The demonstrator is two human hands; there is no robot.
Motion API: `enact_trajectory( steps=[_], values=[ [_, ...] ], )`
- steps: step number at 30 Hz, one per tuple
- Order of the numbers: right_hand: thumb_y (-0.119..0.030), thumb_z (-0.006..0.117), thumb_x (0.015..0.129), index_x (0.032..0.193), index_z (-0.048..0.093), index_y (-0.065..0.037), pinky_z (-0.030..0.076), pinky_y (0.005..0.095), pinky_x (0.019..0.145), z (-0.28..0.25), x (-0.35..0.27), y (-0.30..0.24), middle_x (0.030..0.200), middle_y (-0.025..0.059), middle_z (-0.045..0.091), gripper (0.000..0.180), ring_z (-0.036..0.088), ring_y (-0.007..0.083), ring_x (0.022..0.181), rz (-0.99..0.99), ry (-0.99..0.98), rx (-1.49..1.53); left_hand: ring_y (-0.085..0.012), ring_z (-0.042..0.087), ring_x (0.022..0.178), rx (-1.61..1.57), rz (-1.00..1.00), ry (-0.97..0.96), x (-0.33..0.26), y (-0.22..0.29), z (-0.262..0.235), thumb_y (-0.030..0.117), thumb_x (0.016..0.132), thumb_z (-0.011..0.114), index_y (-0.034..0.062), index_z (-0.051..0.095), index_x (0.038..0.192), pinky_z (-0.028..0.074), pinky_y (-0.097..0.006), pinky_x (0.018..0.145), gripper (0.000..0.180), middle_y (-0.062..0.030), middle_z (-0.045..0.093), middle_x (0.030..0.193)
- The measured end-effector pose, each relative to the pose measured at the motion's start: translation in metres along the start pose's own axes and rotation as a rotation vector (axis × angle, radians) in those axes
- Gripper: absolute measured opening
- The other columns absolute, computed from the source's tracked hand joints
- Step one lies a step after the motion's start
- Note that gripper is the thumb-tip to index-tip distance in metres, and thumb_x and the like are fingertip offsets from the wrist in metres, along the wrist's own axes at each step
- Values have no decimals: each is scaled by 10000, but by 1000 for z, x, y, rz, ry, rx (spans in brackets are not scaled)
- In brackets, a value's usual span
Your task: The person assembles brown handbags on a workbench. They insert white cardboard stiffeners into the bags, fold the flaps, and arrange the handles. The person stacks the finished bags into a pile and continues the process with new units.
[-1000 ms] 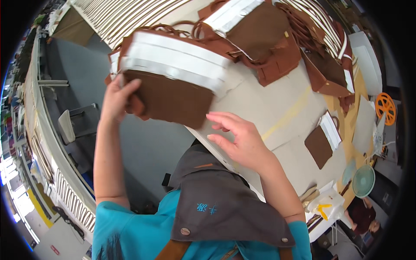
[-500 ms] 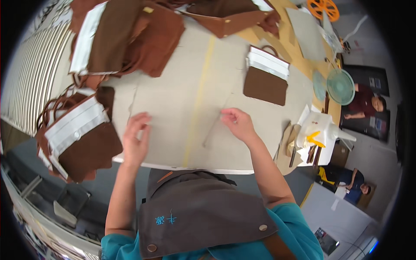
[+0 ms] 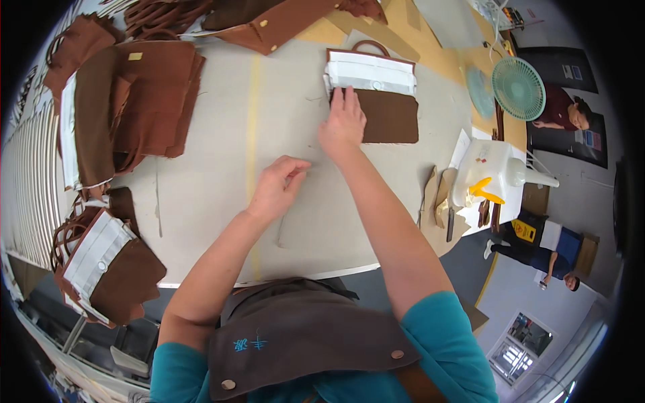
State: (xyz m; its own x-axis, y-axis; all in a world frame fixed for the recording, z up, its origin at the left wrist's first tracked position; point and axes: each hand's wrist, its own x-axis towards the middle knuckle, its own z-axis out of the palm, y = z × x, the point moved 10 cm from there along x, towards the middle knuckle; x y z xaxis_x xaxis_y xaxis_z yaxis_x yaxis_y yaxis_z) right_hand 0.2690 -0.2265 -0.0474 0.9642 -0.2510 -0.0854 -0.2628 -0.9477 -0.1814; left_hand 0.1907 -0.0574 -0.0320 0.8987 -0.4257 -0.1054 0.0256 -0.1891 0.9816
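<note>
My right hand (image 3: 344,123) reaches across the grey table (image 3: 215,201) and lies flat on the left edge of a brown felt bag with a white band (image 3: 376,94); whether the fingers grip it I cannot tell. My left hand (image 3: 279,185) rests on the tabletop nearer to me, fingers loosely curled, holding nothing. A second brown bag with a white band (image 3: 101,265) lies at the table's near left edge.
Stacks of brown felt pieces (image 3: 127,101) fill the far left, more brown pieces (image 3: 269,20) lie at the back. A teal fan (image 3: 519,87) and a white container with a yellow part (image 3: 487,174) stand to the right. Two people are beyond the table on the right.
The bag I held up at the left now lies at the table's left edge. My right hand has moved forward onto the far bag; my left hand slid to the table's middle.
</note>
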Motion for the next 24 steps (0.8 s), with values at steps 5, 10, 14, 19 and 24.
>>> enact_trajectory(
  steps=[5,10,14,19,24],
  values=[
    [-115,612,815,1483,306,-53,239,492,1140,8,10,0,1569,173,245,737,243,340,1449,23,3,-105,-311,639,875,136,273,-2,-25,4,43,-57,832,590,18,649,985,536,-361,736,180,-125,627,1052],
    [-71,608,787,1342,517,-55,376,414,1067,-8,1,18,1490,113,421,563,427,278,1340,-76,138,-28,-324,631,874,139,236,-5,-30,-3,46,-76,809,579,30,649,962,534,-369,724,198,-119,620,1074],
    [-113,630,769,1056,683,-49,512,399,852,-33,7,34,1164,114,659,298,632,297,1031,-145,151,71,-315,633,871,144,247,-11,-31,-4,49,-76,800,579,26,645,950,534,-367,711,193,-119,621,1071],
    [-127,633,766,878,700,-36,534,383,640,-122,10,37,788,89,708,159,674,257,683,85,141,269,-263,633,908,68,223,-60,-30,-15,47,-4,882,584,11,638,1036,522,-334,774,164,-128,616,1140],
    [-36,579,801,809,630,-19,489,261,638,-195,-40,51,757,27,643,54,602,124,692,170,247,1463,-239,569,1163,-798,-380,-29,-8,-50,16,387,963,594,-18,480,1355,442,-355,1025,574,-137,566,1304]
  ],
)
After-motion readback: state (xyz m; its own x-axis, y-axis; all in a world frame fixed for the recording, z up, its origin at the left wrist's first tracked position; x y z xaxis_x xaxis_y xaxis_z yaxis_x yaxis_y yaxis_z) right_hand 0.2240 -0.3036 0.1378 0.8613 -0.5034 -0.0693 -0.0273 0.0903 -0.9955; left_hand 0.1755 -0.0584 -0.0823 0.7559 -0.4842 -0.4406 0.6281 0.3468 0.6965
